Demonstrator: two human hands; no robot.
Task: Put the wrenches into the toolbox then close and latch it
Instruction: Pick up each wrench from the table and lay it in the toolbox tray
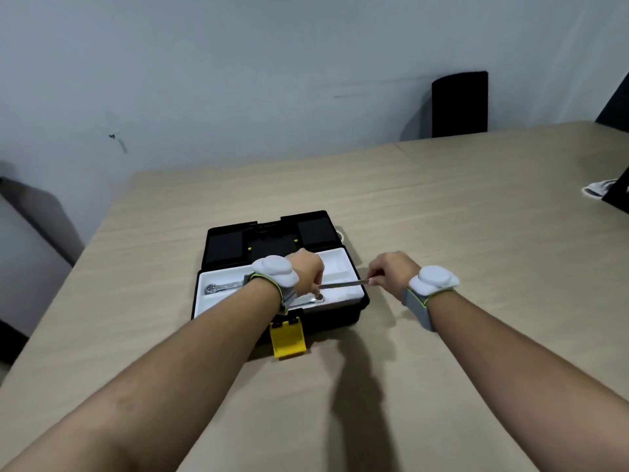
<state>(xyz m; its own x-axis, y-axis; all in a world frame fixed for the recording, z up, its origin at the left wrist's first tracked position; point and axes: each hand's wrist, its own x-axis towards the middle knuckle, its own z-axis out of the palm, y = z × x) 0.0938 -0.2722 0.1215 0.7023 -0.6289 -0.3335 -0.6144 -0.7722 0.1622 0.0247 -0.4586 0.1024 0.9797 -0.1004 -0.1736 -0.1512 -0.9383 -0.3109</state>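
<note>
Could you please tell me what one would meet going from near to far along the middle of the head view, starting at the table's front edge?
Yellow latch → white tray holding wrenches, with the left hand over it → open black lid → bare table → wall.

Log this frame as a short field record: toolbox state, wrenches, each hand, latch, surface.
toolbox: black, lid open and laid back, white tray inside
wrenches in tray: one at left, another under the left hand
left hand: over the tray, fingertips on a wrench
right hand: grips a third wrench at the tray's right edge
latch: yellow, hanging open in front
surface: wooden table
</note>
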